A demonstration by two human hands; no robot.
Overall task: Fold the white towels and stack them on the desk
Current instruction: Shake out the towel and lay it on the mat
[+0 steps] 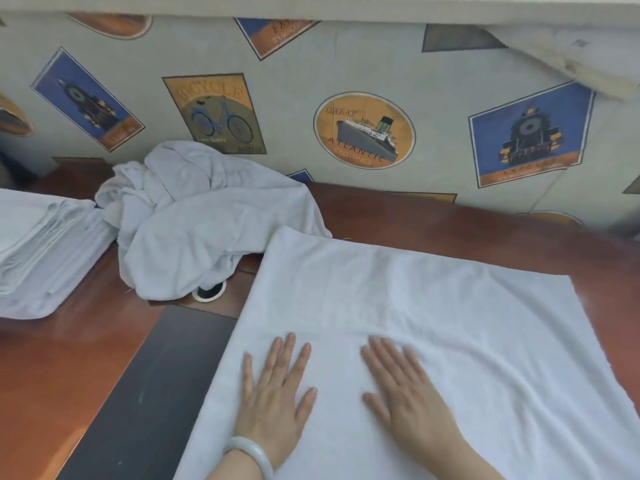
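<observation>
A white towel (398,299) lies spread flat across the wooden desk (62,358) in front of me. My left hand (273,400) presses flat on its near left part, fingers straight and spread, with a pale bangle on the wrist. My right hand (405,396) lies flat on the towel just to the right, fingers straight, slightly blurred. A crumpled heap of white towels (194,216) sits at the back left of the desk. A stack of folded white towels (41,247) stands at the far left.
A dark inset panel (166,382) runs along the desk left of the spread towel. A round cable hole (209,292) peeks out under the crumpled heap. Behind the desk hangs a printed cloth (363,129) with bicycle, ship and train pictures.
</observation>
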